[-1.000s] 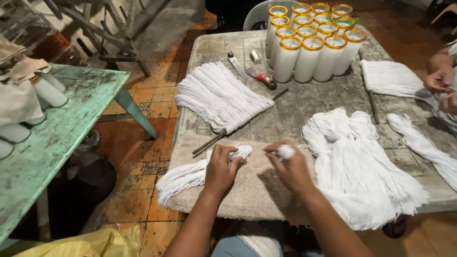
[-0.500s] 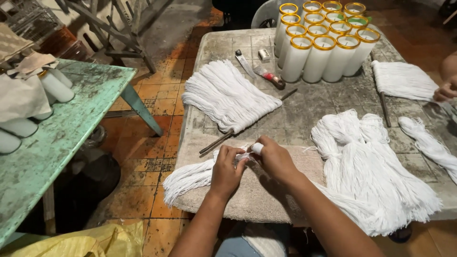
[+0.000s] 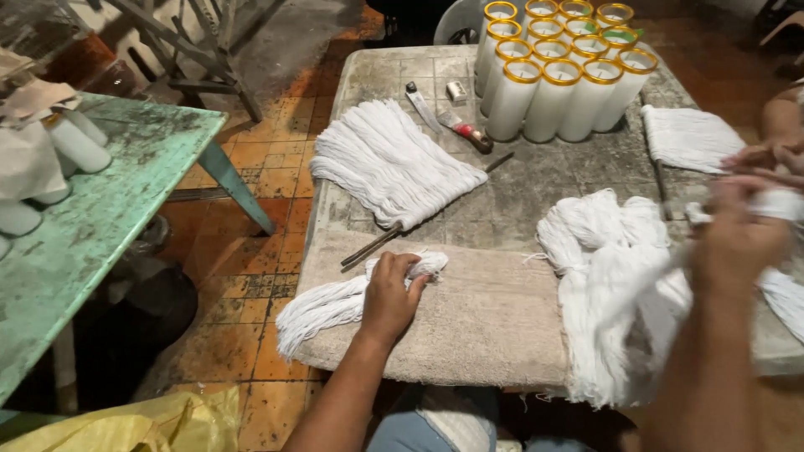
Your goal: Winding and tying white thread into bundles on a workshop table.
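My left hand grips one end of a bundle of white strings that lies on a beige towel at the table's near edge and hangs off the left side. My right hand is raised over the right part of the table, blurred, with white strings in its fingers. Below it lies a large loose heap of white strings.
A fanned bundle of strings on a rod lies mid-table. Several tall white candles with gold rims stand at the back, with a knife and a red-handled tool. Another person's hand is near strings. Green table at left.
My right hand has left the bundle by my left hand and swung up to the right, pulling white strings from the heap. My left hand stays on the bundle.
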